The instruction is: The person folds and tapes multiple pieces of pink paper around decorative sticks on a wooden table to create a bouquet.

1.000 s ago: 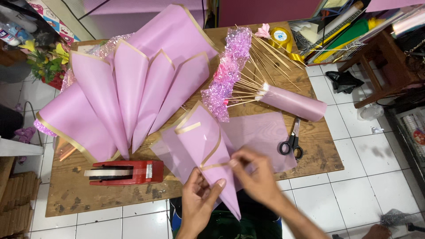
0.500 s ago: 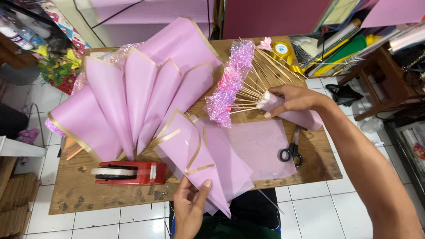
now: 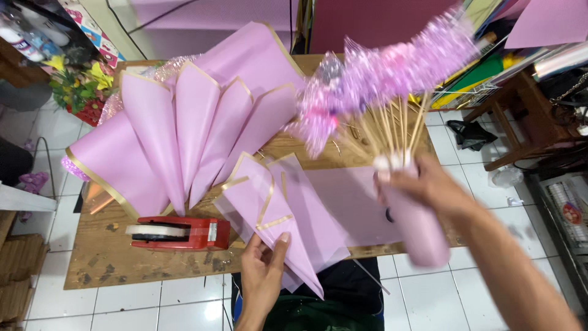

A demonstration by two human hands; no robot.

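My left hand grips the lower edge of a folded pink wrapping sheet with gold trim at the near edge of the wooden table. My right hand is closed around a pink paper-wrapped handle of a bunch of wooden sticks topped with glittery pink and purple flowers. The bunch is lifted above the table, upright and blurred by motion, to the right of the folded sheet.
Several pink gold-edged paper cones fan out across the table's left and middle. A red tape dispenser lies near the front edge. A flat pink sheet lies under the bunch. Flowers and shelves crowd the left; stools and paper stock stand at right.
My right hand left the folded sheet, reached to the stick bunch lying on the table's right side, gripped its wrapped handle and raised it upright toward me. My left hand kept hold of the folded sheet.
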